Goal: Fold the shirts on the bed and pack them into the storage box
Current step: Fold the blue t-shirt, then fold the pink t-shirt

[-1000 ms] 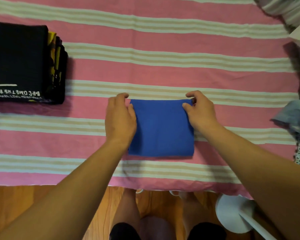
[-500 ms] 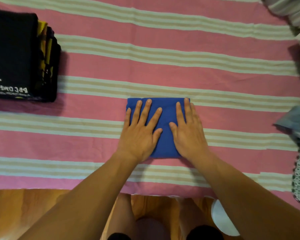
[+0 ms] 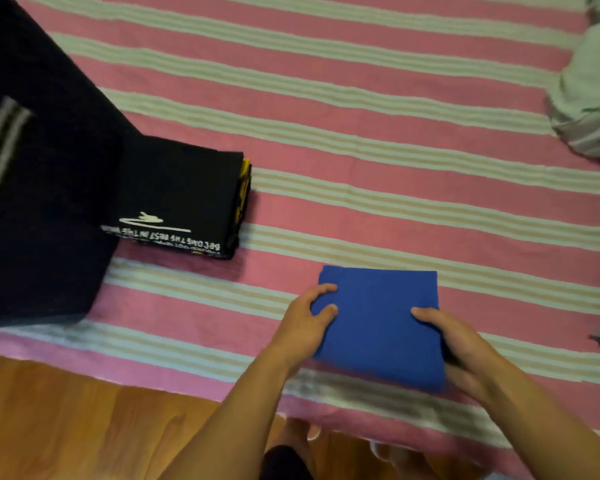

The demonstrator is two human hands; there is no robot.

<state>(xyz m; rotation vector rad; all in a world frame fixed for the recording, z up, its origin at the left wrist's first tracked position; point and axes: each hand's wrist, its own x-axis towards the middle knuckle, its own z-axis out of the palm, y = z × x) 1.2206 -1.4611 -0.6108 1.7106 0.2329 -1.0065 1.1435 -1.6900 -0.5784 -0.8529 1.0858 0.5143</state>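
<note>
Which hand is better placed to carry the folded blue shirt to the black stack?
Probably the left hand: it grips the blue shirt's left edge, the side facing the black stack.

place: home bedroom | evidence: striped bedsheet point(image 3: 361, 109), wooden floor point(image 3: 66, 417), folded shirts point(image 3: 181, 195)

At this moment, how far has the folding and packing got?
Done: a stack of folded black shirts sits on the bed, and the blue shirt is folded into a square. In hand: the left hand and right hand grip its sides. Left: packing; the dark box stands beside the stack, contents unseen.
</note>
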